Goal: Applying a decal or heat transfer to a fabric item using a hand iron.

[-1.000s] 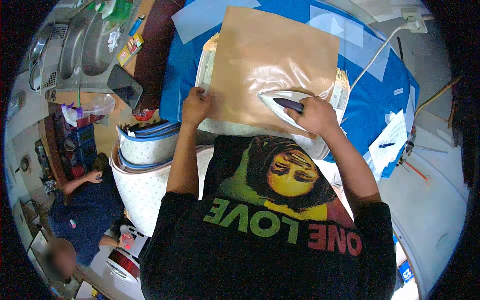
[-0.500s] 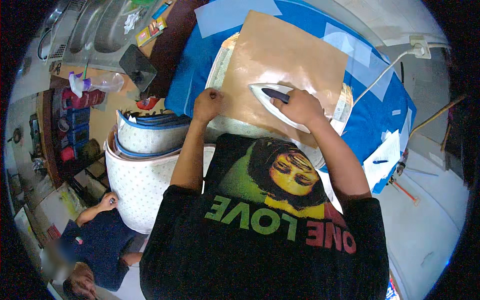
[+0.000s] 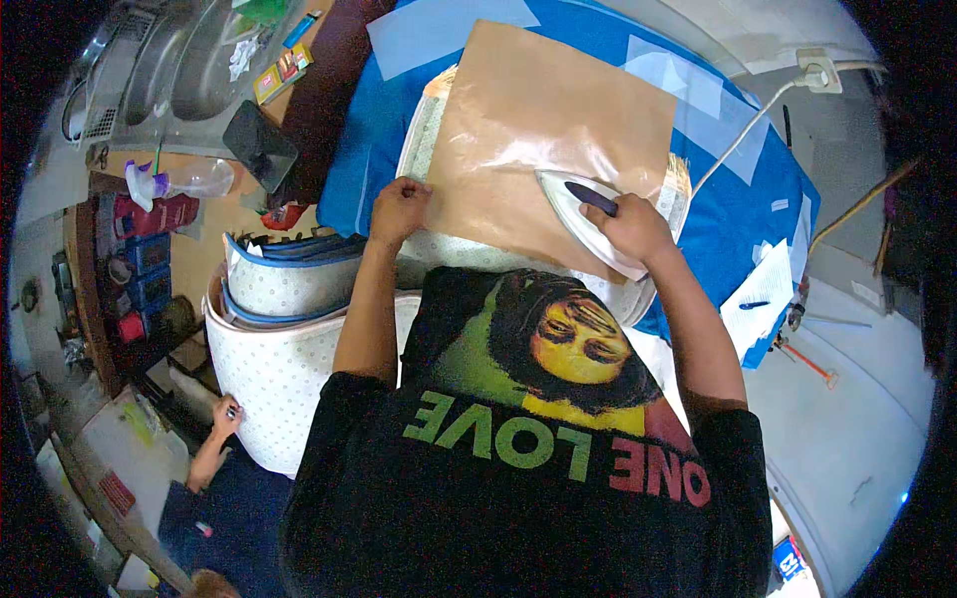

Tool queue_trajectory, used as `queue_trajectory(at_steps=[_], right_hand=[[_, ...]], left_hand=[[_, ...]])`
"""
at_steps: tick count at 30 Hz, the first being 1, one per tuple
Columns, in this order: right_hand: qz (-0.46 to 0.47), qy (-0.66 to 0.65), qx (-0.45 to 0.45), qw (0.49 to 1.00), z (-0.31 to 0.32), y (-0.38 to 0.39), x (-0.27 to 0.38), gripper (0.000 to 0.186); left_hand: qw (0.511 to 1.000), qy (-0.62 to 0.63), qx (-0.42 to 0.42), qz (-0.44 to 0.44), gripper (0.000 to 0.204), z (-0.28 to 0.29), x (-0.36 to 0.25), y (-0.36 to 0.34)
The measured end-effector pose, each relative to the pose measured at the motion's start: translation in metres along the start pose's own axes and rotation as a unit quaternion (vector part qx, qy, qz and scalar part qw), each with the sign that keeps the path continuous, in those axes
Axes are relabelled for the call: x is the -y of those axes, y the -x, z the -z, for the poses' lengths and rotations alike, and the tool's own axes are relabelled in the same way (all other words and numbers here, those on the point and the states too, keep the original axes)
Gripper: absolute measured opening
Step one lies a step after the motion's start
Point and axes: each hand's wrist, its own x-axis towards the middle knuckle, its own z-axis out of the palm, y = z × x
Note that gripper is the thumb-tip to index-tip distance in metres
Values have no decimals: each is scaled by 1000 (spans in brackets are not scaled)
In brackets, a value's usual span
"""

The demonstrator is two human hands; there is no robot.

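Observation:
A large brown glossy sheet [image 3: 528, 110] lies over a pale dotted fabric piece [image 3: 424, 140] on a blue-covered table [image 3: 349, 149]. My right hand [image 3: 640, 229] grips the dark handle of a clothes iron [image 3: 595, 221], whose white soleplate body rests on the sheet's lower right part. The iron's tip points up and left. At the sheet's left edge, my left hand [image 3: 401, 209] is closed, fingers curled; what they pinch is hidden. Yellowish frayed edges of the fabric stick out beyond the sheet on both sides.
Curved dotted padded pieces with blue edging [image 3: 289, 269] stand left, beside another person's hand [image 3: 227, 417]. A white cord [image 3: 738, 145] runs to a socket block [image 3: 817, 72]. Papers with a pen [image 3: 758, 304] lie right. A sink [image 3: 204, 80] and spray bottle [image 3: 150, 184] are at far left.
My right hand has slid the iron rightward across the brown sheet. My left hand keeps its place at the sheet's edge. The other person has shifted lower in view.

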Motion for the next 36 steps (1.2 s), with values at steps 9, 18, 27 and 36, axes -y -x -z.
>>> queue_trajectory(at_steps=[9,18,27,36], right_hand=[[-15,0,-3,1000,4,5,-1,77],[-48,-26,-18,998,-3,11,-18,79],[-77,-53,9,996,-3,9,-22,81],[79,74,22,994,3,26,-1,71]], left_hand=[[998,43,31,45,27,0,6,-5],[997,59,40,8,28,3,7,-1],[998,46,44,-20,28,3,21,-9],[996,58,69,-8,29,4,13,-11]])
